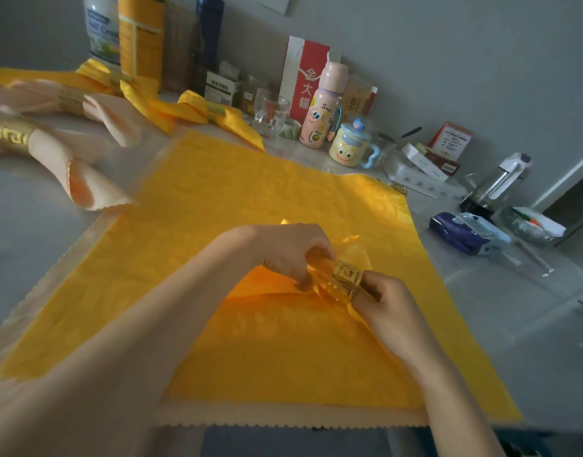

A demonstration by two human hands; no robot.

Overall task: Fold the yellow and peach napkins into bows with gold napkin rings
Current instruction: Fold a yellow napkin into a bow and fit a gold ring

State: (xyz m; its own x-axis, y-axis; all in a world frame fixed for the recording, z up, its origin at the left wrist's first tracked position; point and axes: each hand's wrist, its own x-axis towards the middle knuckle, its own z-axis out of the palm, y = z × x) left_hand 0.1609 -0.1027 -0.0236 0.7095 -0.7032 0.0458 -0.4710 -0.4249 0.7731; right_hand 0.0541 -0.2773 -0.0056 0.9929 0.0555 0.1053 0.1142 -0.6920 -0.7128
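Two hands are working near the bench's (36, 232) front edge: left hand (290, 255) pinching gathers of the soft, likely slippery yellow napkin (237, 206), right hand (387, 306) gripping the gold ring (346, 280).

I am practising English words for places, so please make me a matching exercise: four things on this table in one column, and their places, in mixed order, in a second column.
Things:
1. nearest gold napkin ring
2. yellow mug
3. wipes pack
4. peach bow

Places:
a. far left of the table
b. held by the right hand
c. right of the yellow napkin
d. beside the pink bottle

Pairs: 1-b, 2-d, 3-c, 4-a
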